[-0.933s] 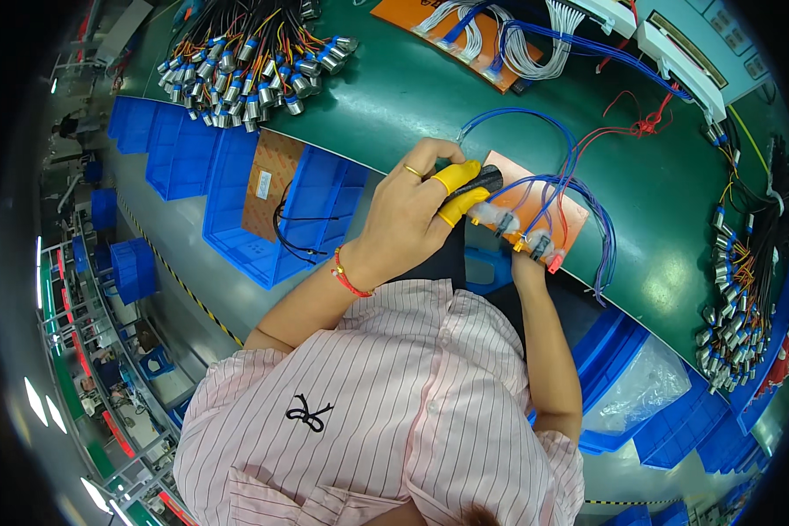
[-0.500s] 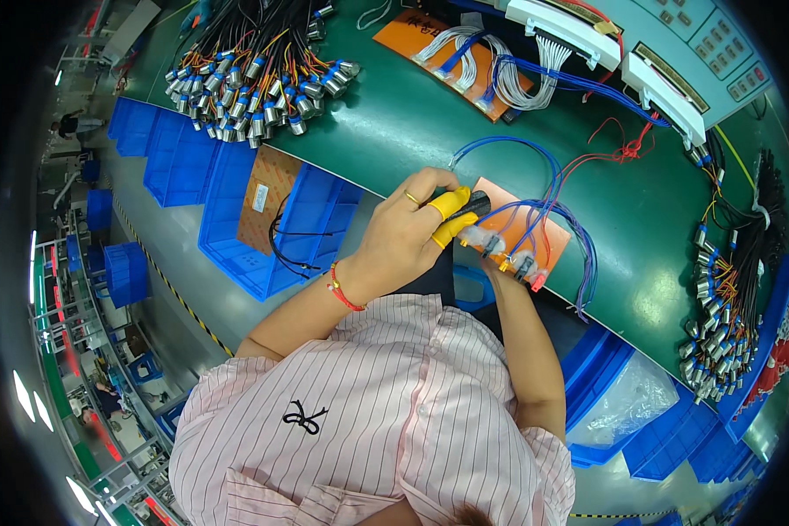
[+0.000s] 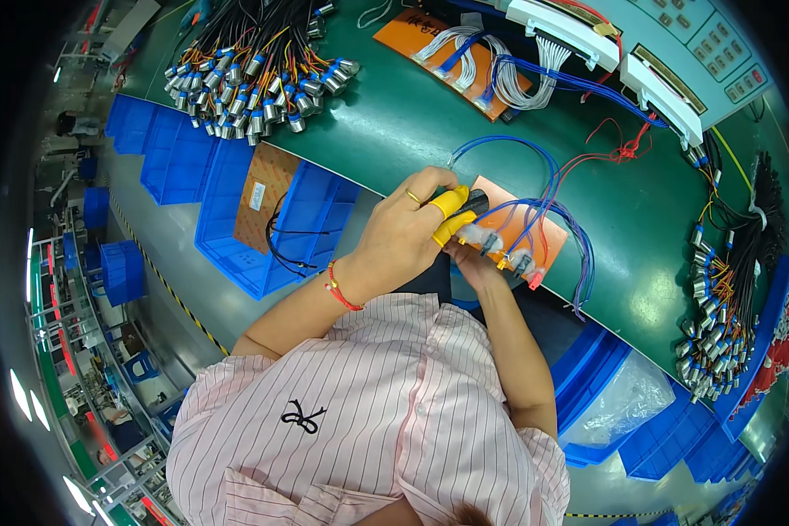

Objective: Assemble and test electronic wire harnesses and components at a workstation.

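Observation:
My left hand (image 3: 399, 223), with yellow finger cots on thumb and forefinger, is closed on a short black cylindrical piece (image 3: 475, 205) at the near edge of a copper-coloured board (image 3: 497, 195). The piece's exact kind is unclear. Just below it, my right hand (image 3: 472, 263) is beside the board's near edge, its fingertips partly hidden by the left hand. Small connectors (image 3: 519, 261) sit in whitish glue along the board, with one red end and yellow ends facing me. Blue wires (image 3: 535, 149) and red wires (image 3: 579, 162) run from the board over the green bench.
Bundles of black cables with metal connector ends (image 3: 254, 92) lie at the far left and right (image 3: 719, 324). Behind stand an orange board with white wires (image 3: 465, 66) and a pale green tester (image 3: 710, 44). Blue bins (image 3: 237, 254) hang below the bench edge (image 3: 324, 162).
My right hand has moved left from under the board toward the left hand, and more of it shows. The left hand keeps its hold on the black piece, almost unmoved.

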Tool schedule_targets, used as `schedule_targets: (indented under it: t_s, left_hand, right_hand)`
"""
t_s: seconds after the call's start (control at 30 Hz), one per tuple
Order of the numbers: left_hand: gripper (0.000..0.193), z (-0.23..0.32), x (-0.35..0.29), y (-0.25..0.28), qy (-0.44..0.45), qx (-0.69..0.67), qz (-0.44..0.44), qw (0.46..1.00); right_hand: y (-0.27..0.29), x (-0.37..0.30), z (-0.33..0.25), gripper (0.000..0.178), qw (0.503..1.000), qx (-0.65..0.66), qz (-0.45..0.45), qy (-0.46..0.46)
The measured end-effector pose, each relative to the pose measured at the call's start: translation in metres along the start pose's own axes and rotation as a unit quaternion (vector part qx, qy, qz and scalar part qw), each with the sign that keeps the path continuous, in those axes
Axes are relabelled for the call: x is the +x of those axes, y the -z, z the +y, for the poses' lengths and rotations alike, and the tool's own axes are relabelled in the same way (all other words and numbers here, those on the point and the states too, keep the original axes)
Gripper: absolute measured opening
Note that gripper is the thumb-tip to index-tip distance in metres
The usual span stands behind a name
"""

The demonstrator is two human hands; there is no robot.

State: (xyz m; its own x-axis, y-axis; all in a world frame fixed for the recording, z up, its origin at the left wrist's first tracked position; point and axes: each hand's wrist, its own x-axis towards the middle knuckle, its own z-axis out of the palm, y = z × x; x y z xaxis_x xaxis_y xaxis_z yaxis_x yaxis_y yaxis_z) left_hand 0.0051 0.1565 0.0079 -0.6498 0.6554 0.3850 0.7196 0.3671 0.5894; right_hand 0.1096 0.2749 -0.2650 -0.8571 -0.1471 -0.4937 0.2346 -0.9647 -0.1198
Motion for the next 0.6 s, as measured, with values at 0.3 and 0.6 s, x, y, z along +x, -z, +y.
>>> schedule_targets:
  t_s: [0.3,0.6]
  left_hand:
    - [0.024,-0.004,-0.003,0.001,0.002,-0.001,0.005,1.000]
    - [0.028,-0.011,-0.005,-0.005,-0.012,0.018,0.003,1.000]
  right_hand:
    - [-0.077,-0.036,-0.034,0.042,0.987,0.011,0.127,0.095]
    - [-0.088,0.015,0.003,0.039,0.986,-0.048,0.121,0.105]
